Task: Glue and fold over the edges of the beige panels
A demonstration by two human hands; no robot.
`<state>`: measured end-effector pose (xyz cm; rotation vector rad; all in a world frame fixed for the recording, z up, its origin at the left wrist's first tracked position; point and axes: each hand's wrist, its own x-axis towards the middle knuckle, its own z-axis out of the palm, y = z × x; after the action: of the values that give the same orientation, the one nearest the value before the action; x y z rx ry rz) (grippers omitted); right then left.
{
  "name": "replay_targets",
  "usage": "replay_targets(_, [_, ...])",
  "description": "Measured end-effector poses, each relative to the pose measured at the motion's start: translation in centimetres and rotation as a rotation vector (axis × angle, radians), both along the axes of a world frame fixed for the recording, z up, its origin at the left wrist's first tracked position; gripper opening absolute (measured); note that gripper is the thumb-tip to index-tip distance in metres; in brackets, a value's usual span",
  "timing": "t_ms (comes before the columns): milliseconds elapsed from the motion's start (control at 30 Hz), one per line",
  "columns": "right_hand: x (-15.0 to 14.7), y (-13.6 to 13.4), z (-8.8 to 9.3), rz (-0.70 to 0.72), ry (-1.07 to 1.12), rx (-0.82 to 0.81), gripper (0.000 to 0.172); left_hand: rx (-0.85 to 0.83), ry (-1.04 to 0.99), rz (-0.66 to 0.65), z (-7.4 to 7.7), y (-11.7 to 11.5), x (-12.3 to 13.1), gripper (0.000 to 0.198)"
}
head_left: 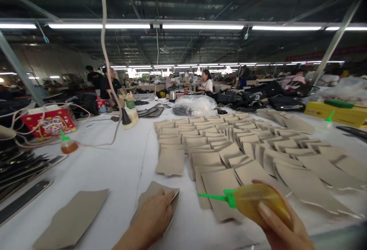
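Observation:
My right hand (282, 219) is wrapped round a glue bottle (254, 202) of yellowish liquid, held on its side with its green nozzle pointing left. Low in the middle, my left hand (156, 211) grips a beige flat piece (149, 190) by its right side, and the piece bends up a little there. Another beige piece (73, 215) lies flat on the white table to the left. Rows of overlapping beige pieces (212, 160) spread across the table beyond and to the right of my hands; the bottle is above the nearest of them.
A second glue bottle (69, 145) stands at the left, near a red box (48, 122) and a hanging cable (104, 43). Dark strips (23, 173) are stacked at the left edge. A yellow box (335, 113) sits far right. People work in the background.

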<state>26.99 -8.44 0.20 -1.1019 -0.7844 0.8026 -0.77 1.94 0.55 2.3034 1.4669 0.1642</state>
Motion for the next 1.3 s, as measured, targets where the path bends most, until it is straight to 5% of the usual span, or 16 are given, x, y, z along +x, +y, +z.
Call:
replay_targets(233, [-4.0,3.2,0.8,0.042,-0.619,0.066,0.05,-0.058,-0.199,-0.031,-1.4,0.3,-0.8,0.051])
replay_targets(567, [-5.5,6.4,-0.8,0.172,-0.922,0.144,0.048,-0.058,-0.105,-0.041,-0.9,0.1,-0.6,0.054])
replay_targets(1300, [-4.4,6.3,-2.0,0.172,-0.98,0.193,0.043,0.023,0.087,-0.038,-0.6,-0.7,0.0,0.049])
